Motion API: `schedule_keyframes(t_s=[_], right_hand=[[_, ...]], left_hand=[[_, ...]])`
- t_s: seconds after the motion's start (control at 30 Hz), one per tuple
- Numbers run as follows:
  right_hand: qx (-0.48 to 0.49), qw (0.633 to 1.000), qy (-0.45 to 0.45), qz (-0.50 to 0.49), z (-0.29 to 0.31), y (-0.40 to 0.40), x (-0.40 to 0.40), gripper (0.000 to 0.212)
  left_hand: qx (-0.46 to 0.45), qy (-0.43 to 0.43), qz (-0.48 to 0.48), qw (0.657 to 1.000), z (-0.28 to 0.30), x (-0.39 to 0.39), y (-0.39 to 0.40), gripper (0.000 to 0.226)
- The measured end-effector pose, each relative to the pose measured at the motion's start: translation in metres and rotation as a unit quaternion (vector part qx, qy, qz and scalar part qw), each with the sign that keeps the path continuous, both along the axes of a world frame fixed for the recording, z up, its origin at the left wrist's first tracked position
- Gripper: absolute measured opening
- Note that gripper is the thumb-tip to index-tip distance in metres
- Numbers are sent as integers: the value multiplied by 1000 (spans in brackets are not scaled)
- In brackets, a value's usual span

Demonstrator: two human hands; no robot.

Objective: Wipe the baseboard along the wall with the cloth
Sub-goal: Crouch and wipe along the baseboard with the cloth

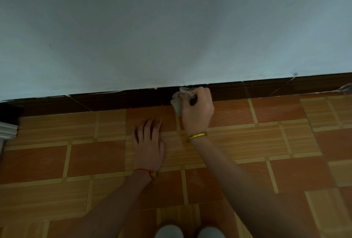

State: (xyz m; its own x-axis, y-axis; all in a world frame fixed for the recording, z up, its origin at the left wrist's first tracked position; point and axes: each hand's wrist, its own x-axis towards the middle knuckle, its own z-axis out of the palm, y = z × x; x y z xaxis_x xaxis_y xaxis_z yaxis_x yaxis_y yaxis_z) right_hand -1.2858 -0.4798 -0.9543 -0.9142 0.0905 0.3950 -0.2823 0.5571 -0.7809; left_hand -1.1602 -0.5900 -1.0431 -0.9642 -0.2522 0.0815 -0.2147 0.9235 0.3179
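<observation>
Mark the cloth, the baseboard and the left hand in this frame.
cloth (178, 102): head view, on the bunched fabric left of the gripping fingers.
baseboard (114, 100): head view, on its dark face.
left hand (149, 145): head view, on its back.

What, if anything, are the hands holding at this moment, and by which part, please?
The right hand grips the bunched cloth around its middle, against the baseboard. The left hand holds nothing; it rests flat on the floor.

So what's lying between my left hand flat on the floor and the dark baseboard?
Only bare orange tiled floor separates the left hand from the dark brown baseboard, in the head view.
</observation>
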Motion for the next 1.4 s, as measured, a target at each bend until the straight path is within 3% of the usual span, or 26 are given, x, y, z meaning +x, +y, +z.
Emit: schedule_keyframes(t_s=[0.27,0.37,0.57,0.67,0.8,0.87,1.13,1.4], right_hand=[[-41,980,-53,-187,-10,60,-29,21],[-27,984,-55,-167,-12,55,-25,20],[70,994,-85,26,-37,-3,4,19],[73,993,-94,13,-42,2,0,18],[57,984,-107,-133,-44,60,-25,18],[58,978,-127,-152,-43,68,-27,19],[87,988,-117,40,-44,11,-1,19],[-36,986,-47,-153,-17,62,-24,19]], left_hand=[[14,-12,2,1000,0,0,0,54],[12,-8,5,1000,-1,-1,1,53],[5,-7,3,1000,-2,-1,1,53],[10,-4,2,1000,-2,-1,1,53],[15,-1,3,1000,-1,0,1,52],[13,-1,5,1000,-1,-2,2,52],[-4,2,3,1000,-3,-1,1,53],[12,-12,4,1000,0,-1,1,53]])
